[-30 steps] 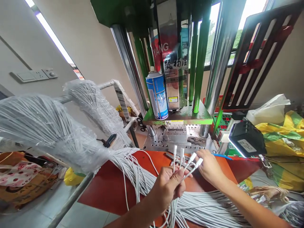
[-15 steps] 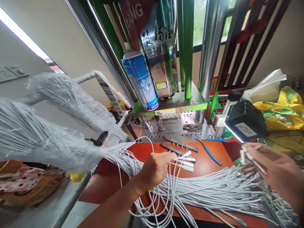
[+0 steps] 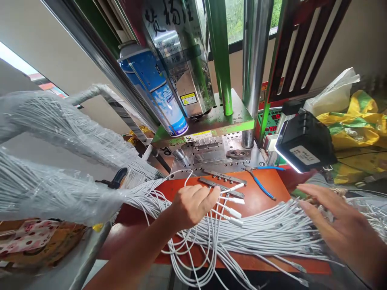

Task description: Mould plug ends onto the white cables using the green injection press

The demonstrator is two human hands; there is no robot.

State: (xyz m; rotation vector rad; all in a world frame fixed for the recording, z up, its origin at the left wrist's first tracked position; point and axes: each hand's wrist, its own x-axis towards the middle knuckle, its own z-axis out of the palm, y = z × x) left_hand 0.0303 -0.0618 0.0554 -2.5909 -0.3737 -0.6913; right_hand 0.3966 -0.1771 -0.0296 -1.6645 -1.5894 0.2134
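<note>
My left hand [image 3: 196, 205] is closed around several white cables [image 3: 216, 237]. Their white moulded plug ends [image 3: 234, 211] fan out to the right past my fingertips. Over the right end of a thick bundle of white cables [image 3: 260, 233] is my right hand [image 3: 341, 225], its fingers stretched out and apart, with nothing visible in it. Clear-looking connectors tip that bundle near this hand. Just behind my left hand, two metal mould bars [image 3: 222, 187] with small notches lie on the red-brown table [image 3: 263, 207].
A green press [image 3: 205, 131] with a metal bed [image 3: 211, 155] stands behind the table, a blue spray can [image 3: 157, 92] on it. Blue-handled pliers [image 3: 261, 183] lie near a black lamp [image 3: 305, 141]. Plastic-wrapped cables [image 3: 60, 189] hang at left. White plastic scraps [image 3: 370, 213] lie at far right.
My right hand has let go of the white plastic scrap it held, and its fingers have spread. My left hand keeps the cables, whose plug ends are fanned wider. The view has shifted.
</note>
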